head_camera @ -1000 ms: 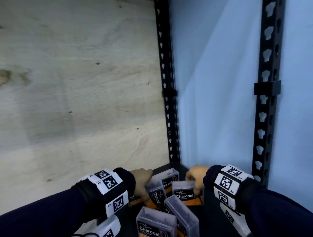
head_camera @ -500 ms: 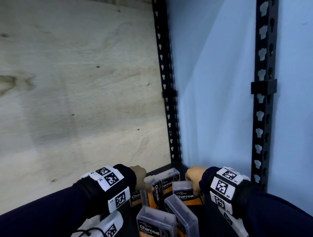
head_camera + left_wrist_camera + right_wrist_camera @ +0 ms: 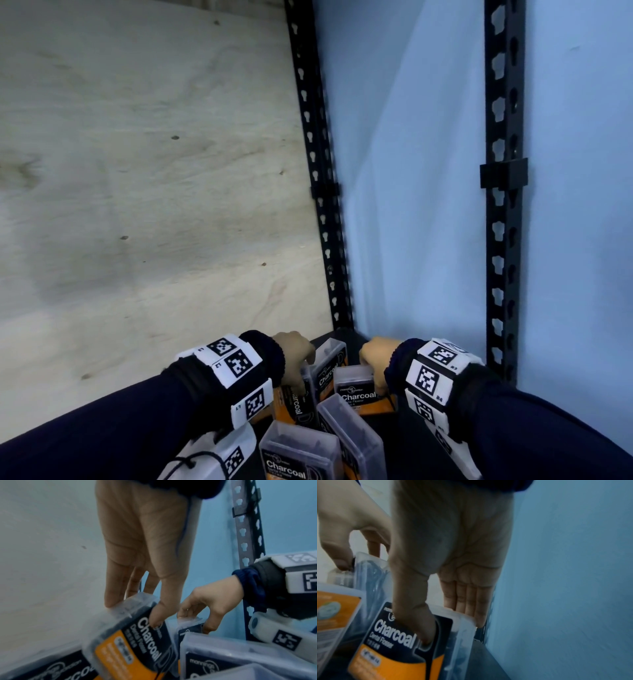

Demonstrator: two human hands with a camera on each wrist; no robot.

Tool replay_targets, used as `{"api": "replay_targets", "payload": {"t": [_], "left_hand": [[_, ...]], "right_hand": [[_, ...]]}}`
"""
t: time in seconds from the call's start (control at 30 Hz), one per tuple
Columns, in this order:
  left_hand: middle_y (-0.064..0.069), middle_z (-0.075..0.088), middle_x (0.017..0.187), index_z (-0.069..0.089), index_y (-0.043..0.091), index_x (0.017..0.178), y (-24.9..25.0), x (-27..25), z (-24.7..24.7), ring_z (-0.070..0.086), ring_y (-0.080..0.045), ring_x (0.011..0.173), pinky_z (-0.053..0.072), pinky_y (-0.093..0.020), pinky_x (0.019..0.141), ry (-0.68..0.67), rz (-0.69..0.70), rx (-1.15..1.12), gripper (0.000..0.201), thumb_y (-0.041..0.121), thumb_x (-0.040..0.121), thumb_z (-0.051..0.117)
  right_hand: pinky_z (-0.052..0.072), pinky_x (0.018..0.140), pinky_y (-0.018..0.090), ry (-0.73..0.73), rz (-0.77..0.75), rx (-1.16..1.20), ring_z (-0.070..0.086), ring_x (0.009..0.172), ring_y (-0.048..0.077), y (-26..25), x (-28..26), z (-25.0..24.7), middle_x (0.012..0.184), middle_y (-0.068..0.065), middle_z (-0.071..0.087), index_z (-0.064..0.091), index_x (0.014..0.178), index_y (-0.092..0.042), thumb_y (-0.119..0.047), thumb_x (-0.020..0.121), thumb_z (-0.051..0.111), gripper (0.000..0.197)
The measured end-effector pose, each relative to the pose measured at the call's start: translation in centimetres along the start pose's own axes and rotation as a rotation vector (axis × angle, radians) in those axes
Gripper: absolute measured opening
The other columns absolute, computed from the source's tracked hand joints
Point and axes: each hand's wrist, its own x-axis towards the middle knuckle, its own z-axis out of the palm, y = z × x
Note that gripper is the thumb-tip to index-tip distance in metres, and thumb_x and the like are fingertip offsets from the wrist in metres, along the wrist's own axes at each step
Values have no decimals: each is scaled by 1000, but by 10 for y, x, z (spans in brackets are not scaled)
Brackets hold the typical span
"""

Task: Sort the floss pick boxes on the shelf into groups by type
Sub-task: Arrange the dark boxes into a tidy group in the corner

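Plywood-backed shelf (image 3: pixel 346 337), far right corner: every box visible reads Charcoal, clustered loosely. Left hand (image 3: pixel 294 353) pinches one tilted Charcoal box (image 3: pixel 135 635); right hand (image 3: pixel 378 359) pinches another (image 3: pixel 406 646). Grouping looks underway, unfinished.

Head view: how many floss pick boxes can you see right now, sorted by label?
Charcoal boxes: 4
Box with unreadable label: 1
Total: 5 in view; more may lie hidden under the wrists.
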Motion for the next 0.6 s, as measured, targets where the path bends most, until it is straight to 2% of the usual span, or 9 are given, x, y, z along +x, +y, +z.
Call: {"api": "replay_targets", "payload": {"t": [0.07, 0.13, 0.17, 0.23, 0.3, 0.4, 0.47, 0.53, 0.6], "left_hand": [[-13, 53, 102, 53, 2, 126, -1, -2, -4, 46, -20, 90, 36, -30, 73, -5, 0, -9, 47, 19, 84, 63], [-5, 47, 94, 52, 2, 125, -4, -4, -6, 43, -18, 89, 37, -30, 68, 13, -7, -35, 47, 19, 83, 64], [-3, 46, 91, 51, 2, 125, -6, -5, -5, 42, -18, 90, 36, -27, 63, 11, -16, -46, 47, 20, 83, 64], [-3, 43, 91, 49, 3, 122, -9, -8, -2, 41, -18, 90, 29, -21, 52, -7, -28, -34, 46, 21, 83, 65], [-5, 42, 97, 49, 6, 111, -13, -10, 2, 40, -18, 89, 25, -17, 50, -34, -43, -4, 36, 19, 82, 66], [-8, 46, 91, 56, 4, 100, -19, -10, 9, 42, -19, 71, 24, -20, 48, -123, -57, 54, 33, 25, 80, 71], [-8, 47, 77, 59, 3, 85, -20, -8, 16, 33, -14, 53, 23, -21, 47, -182, -56, 98, 32, 31, 79, 73], [-6, 44, 68, 52, 9, 78, -21, -5, 22, 28, -12, 49, 24, -21, 47, -207, -48, 137, 30, 31, 79, 73], [-4, 42, 66, 49, 12, 81, -21, -4, 24, 27, -11, 49, 29, -23, 50, -215, -43, 149, 29, 31, 80, 72]], "right_hand": [[43, 88, 36, 3, -15, 14, 51, 121, 33, 1, 1, 0, 138, 26, 48, 46, 130, 12, 1, 95, 40, 36], [45, 72, 35, 15, -8, 12, 52, 102, 25, 1, 1, 1, 135, 25, 51, 49, 128, 9, 0, 93, 47, 37], [43, 70, 31, 25, -3, 12, 51, 97, 23, 3, 2, 3, 134, 23, 53, 50, 128, 7, -3, 91, 52, 38], [45, 86, 33, 59, 7, 25, 56, 110, 27, 5, 5, 5, 135, 19, 53, 50, 129, 0, -9, 91, 54, 40], [44, 97, 33, 42, 8, 8, 54, 120, 29, 5, 6, 2, 136, 18, 52, 50, 130, 0, -9, 91, 54, 40], [45, 91, 33, -5, -28, -25, 53, 116, 29, 1, 11, -7, 137, 19, 50, 47, 132, 3, -8, 89, 58, 46], [44, 88, 32, 12, -54, -42, 51, 117, 28, -1, 16, -12, 138, 18, 48, 47, 133, 0, -9, 87, 61, 49], [44, 89, 33, 33, -97, -52, 50, 118, 29, -5, 23, -15, 138, 17, 46, 47, 134, -3, -7, 85, 62, 51], [44, 95, 35, 43, -114, -59, 48, 124, 33, -6, 30, -17, 139, 17, 44, 46, 134, -5, -3, 85, 60, 51]]}}
